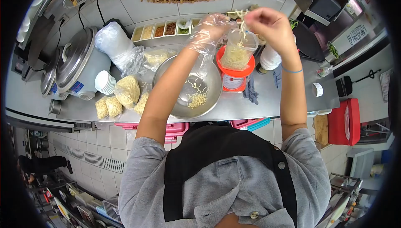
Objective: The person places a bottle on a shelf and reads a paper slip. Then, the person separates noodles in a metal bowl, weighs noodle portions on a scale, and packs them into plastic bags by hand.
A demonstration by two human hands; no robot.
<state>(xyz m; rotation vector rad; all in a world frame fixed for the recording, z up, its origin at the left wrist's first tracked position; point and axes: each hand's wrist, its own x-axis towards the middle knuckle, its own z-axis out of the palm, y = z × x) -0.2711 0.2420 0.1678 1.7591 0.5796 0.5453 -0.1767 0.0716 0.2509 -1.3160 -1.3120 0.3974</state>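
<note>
My left hand [215, 27], in a loose clear plastic glove, is raised behind the steel bowl [167, 106]; its fingers are curled, and what they hold, if anything, is not clear. My bare right hand [271, 27] pinches pale noodle strands [242, 19], which dangle above a clear plastic container [246, 44]. That container holds more noodles [234, 58] and stands on the orange pan of a kitchen scale [234, 81]. A small heap of loose noodles [197, 98] lies in the bowl, below my left forearm.
Bagged noodles [127, 91] and stacked white cups [105, 82] stand left of the bowl, near large lidded cookers [76, 65]. Ingredient trays [158, 30] line the back. A blue-grey cloth [250, 91] lies beside the scale. A person [41, 164] is far left.
</note>
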